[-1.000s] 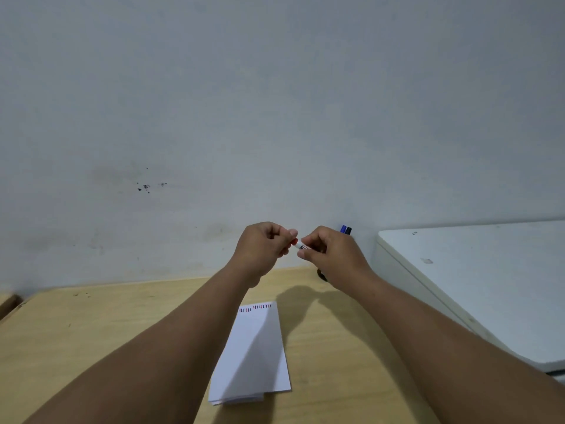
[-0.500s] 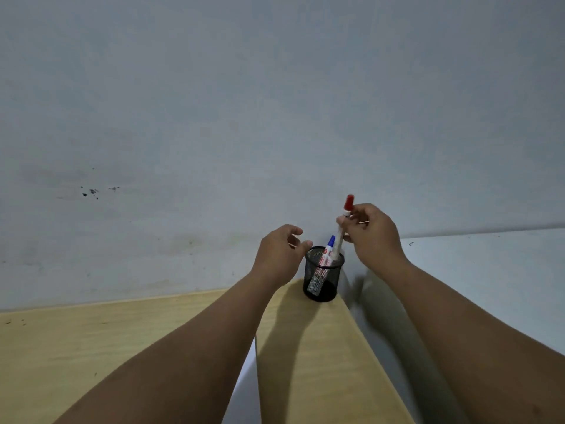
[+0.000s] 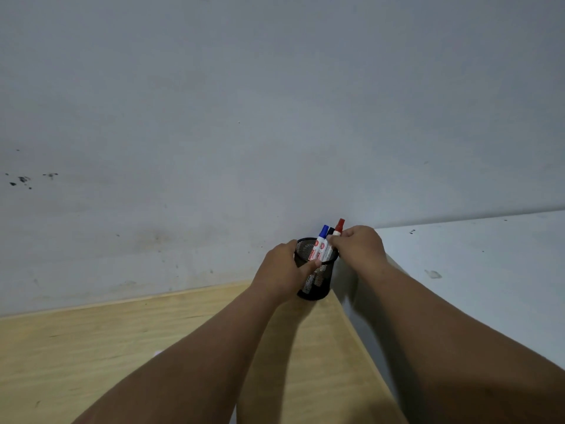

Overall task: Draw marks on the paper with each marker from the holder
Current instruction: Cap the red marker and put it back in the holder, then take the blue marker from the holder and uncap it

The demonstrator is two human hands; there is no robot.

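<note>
The left hand (image 3: 282,267) is wrapped around the side of the black mesh holder (image 3: 315,278), thumb pressed across its front and fingers curled behind; I take this as bracing, so the light cup does not tip or slide while a marker goes in or comes out. The holder stands upright on the wooden table (image 3: 128,341), close to the wall (image 3: 244,117) and right at the table's edge beside a white surface (image 3: 474,270), which makes a steadying hand sensible. The right hand (image 3: 359,246) has its fingertips pressed together on the red marker (image 3: 338,227), pinching its white barrel just below the red cap, with the lower end already inside the holder. 3 markers stand in it, all leaning toward the right rim: a blue marker (image 3: 321,240), a black marker (image 3: 330,231) of which only the cap shows between the others, and the red one. All 3 appear capped. The blue marker carries a red and white label with printing down the barrel, but the lettering is too small to read. The paper is not in view, so whether any marks have been made cannot be judged here.
</note>
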